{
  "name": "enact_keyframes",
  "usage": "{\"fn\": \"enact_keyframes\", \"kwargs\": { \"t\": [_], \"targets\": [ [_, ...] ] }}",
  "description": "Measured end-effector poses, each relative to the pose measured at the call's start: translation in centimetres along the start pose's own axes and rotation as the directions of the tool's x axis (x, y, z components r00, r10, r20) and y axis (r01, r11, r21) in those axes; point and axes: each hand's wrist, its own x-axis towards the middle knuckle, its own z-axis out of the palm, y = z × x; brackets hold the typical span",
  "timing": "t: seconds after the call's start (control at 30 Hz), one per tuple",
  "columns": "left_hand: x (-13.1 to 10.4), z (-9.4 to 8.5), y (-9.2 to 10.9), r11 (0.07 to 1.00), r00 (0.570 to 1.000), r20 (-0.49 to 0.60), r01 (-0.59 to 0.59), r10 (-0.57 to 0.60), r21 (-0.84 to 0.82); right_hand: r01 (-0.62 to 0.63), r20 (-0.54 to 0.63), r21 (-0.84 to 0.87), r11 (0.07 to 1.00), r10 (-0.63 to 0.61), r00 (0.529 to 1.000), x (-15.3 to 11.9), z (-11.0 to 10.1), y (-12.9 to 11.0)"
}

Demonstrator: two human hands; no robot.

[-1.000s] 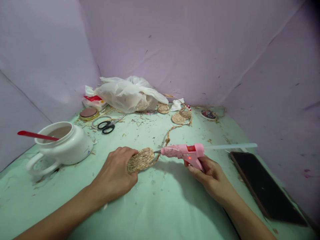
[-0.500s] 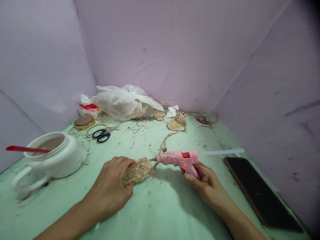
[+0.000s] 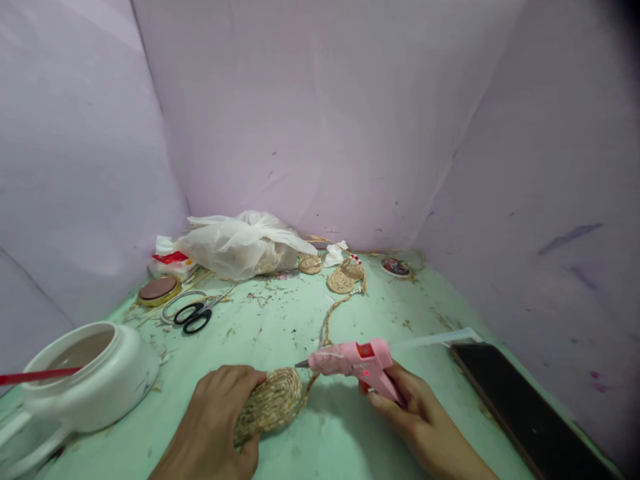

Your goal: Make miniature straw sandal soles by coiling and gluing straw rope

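Observation:
My left hand (image 3: 217,420) grips a coiled disc of braided straw (image 3: 273,403) by its left side, holding it tilted above the table. From the disc's right edge a straw braid (image 3: 327,323) trails back across the table. My right hand (image 3: 407,407) is closed round the handle of a pink glue gun (image 3: 350,360) with a small red light lit. Its dark nozzle points left, at the upper right rim of the disc; whether it touches cannot be made out. A clear glue stick (image 3: 435,339) sticks out of the gun's back.
A white pot (image 3: 105,393) with a red stick stands at left. Behind it lie scissors (image 3: 197,317), a round tin (image 3: 159,291) and a white plastic bag (image 3: 245,247). Coiled straw pieces (image 3: 343,277) lie at the back. A phone (image 3: 525,413) rests at right, near the wall.
The whole scene sits lower in view, as the camera has tilted up. The nozzle has moved slightly along the disc's upper rim. Both hands keep their holds.

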Motion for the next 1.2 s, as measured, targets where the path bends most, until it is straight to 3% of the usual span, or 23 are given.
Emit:
{"fn": "enact_keyframes", "kwargs": {
  "t": [0.27,0.57,0.73,1.0,1.2],
  "targets": [
    [0.1,0.2,0.1,0.994,0.994,-0.074,-0.081,0.086,0.075,-0.032,0.058,0.009,0.999,0.031,0.998,-0.2,-0.6,-0.3],
    [0.9,-0.7,-0.3,0.958,0.967,-0.002,-0.252,0.254,0.136,-0.016,0.023,-0.014,1.000,0.016,1.000,-0.4,-1.4,-0.5],
    [1.0,-1.1,-0.2,0.950,0.960,0.027,-0.281,0.280,0.134,-0.031,0.069,-0.034,0.999,0.034,0.997,-0.5,-1.6,-0.5],
    [1.1,-1.2,-0.1,0.943,0.954,0.052,-0.301,0.296,0.143,0.014,0.047,-0.100,0.995,-0.009,0.999,-0.4,-1.5,-1.0],
    [1.2,-1.2,0.1,0.945,0.955,0.022,-0.297,0.297,0.138,0.006,0.060,-0.092,0.996,-0.001,0.998,-0.4,-1.3,-1.4]
  ]
}}
